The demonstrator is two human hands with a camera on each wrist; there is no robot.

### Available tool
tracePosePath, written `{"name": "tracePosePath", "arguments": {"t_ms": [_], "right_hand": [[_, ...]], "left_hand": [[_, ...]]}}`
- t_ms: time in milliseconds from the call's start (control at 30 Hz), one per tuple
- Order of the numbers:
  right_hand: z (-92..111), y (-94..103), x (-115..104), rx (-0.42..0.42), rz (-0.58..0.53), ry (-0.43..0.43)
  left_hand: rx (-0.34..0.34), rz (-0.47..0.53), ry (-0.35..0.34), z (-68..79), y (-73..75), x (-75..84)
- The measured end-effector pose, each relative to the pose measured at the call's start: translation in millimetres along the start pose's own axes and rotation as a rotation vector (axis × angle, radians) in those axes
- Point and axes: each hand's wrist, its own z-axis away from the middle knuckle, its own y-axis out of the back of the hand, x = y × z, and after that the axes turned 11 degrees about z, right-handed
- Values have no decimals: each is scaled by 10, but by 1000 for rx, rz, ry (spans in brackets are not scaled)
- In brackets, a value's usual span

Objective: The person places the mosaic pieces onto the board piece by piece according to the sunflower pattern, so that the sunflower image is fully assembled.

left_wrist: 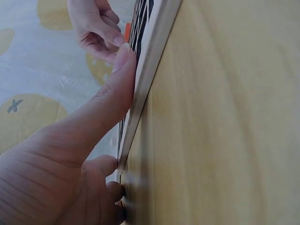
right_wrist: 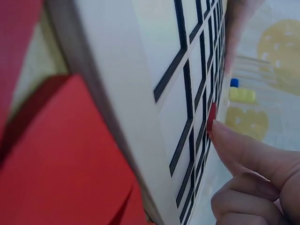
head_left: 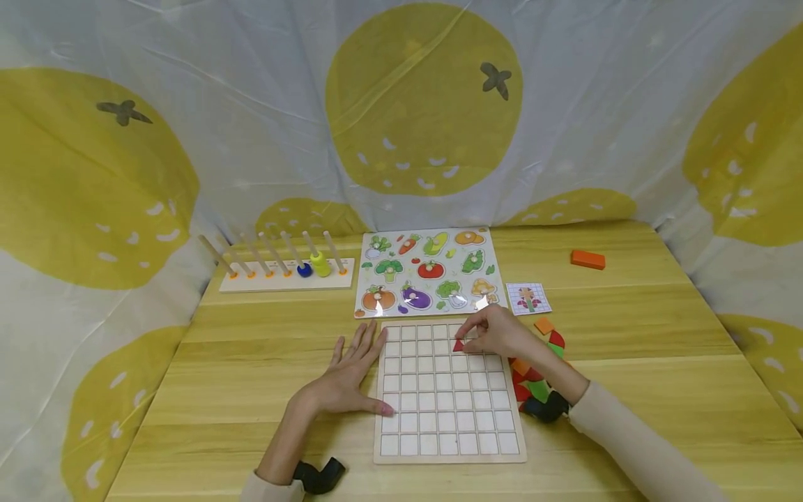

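Observation:
A wooden grid board [head_left: 450,461] with rows of white square cells lies in front of me. My right hand [head_left: 495,333] is over its upper part and pinches a small red tile [head_left: 459,345] between thumb and fingertips. In the right wrist view that red tile [right_wrist: 211,117] is right at the grid surface. My left hand [head_left: 348,380] lies spread at the board's left side, its thumb on the edge and its fingertips by the upper left corner. The left wrist view shows the left thumb [left_wrist: 123,70] resting on the board's rim.
Loose red, green and orange tiles [head_left: 538,390] lie right of the board, partly under my right forearm. A pattern card [head_left: 529,298] is above them. Farther back are a vegetable peg puzzle [head_left: 430,270], a peg stand [head_left: 285,276] with beads, and an orange block [head_left: 587,259].

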Motion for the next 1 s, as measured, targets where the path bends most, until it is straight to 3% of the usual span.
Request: {"name": "tracePosePath", "arguments": {"t_ms": [1000], "right_hand": [[-70, -3, -2, -62, -70, 14]], "left_hand": [[-10, -18, 30, -14, -4, -16]]}}
